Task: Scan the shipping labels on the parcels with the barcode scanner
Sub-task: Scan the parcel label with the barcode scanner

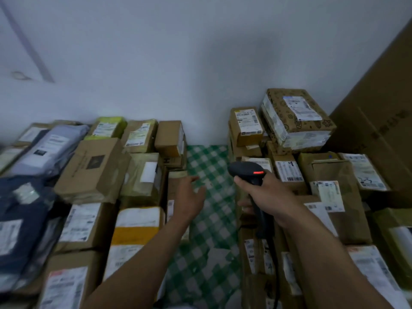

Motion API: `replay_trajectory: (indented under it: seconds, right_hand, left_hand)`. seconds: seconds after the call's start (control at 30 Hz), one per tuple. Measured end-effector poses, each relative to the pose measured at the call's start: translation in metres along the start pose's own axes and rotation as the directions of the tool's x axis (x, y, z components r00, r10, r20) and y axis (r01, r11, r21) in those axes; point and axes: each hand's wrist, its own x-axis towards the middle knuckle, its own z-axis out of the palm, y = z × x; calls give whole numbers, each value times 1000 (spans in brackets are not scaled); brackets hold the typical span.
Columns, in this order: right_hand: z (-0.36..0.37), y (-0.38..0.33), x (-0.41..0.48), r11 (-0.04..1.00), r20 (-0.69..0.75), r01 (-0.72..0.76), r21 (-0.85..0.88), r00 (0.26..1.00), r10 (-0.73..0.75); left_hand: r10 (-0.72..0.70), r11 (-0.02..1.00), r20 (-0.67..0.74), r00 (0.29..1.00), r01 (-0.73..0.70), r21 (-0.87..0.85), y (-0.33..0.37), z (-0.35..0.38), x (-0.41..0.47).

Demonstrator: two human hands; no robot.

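Between the stacked parcels [93, 168], the right hand [265, 190] wraps its fingers firmly round the barcode scanner [249, 175] at its grip, apparently light, rigid plastic, while the left hand [189, 197] reaches forward, fingers spread, holding nothing.

We cannot read the print on the shipping label [288, 171] just beyond the right hand [265, 192], nor on any other, for all of it is blurred or too small. That hand covers the middle of the handle of the barcode scanner [246, 172], whose front window faces away from us and whose cable [275, 277] leaves by the bottom edge. Well to the left of the left hand [189, 197], whose fingertips are smeared, the dark bags [20, 219] are cut by the left edge, and to the right of the right hand the tall carton [383, 108] is cut by the right edge.
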Motion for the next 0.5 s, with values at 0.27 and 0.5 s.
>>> replay_trajectory:
  seconds: [0.27, 0.5]
  right_hand:
    - [44, 25, -26, 1000, 77, -3, 19, 997, 2]
    - [61, 44, -31, 999, 94, -16, 30, 995, 13]
  left_hand:
    - [-121, 965, -58, 991, 132, 228, -78, 0, -53]
    - [-95, 951, -25, 995, 98, 294, -79, 5, -67]
